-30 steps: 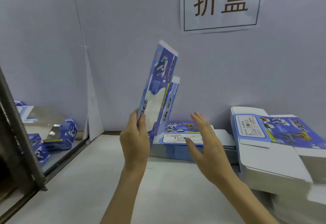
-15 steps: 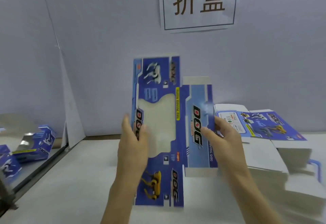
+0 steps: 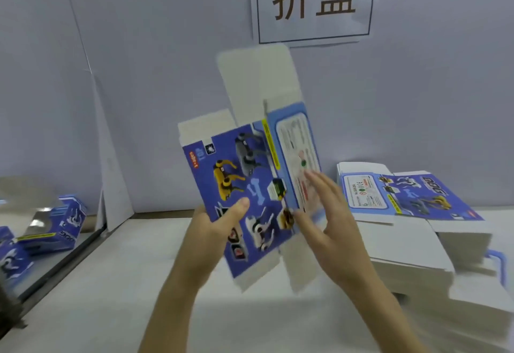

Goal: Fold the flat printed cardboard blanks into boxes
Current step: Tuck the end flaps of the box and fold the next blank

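The left hand point(image 3: 214, 224) pinches one printed cardboard blank point(image 3: 250, 185) at its lower left edge, thumb across the printed face, the other fingers hidden behind it. The right hand point(image 3: 328, 222) lies flat with straight fingers against the blank's right panel. The blank is held tilted in the air above the white surface point(image 3: 111, 297), its print blurred. A stack of flat blanks point(image 3: 403, 230) rests at the right, too many to count. At least two folded boxes point(image 3: 52, 227) sit at the left, partly cut off.
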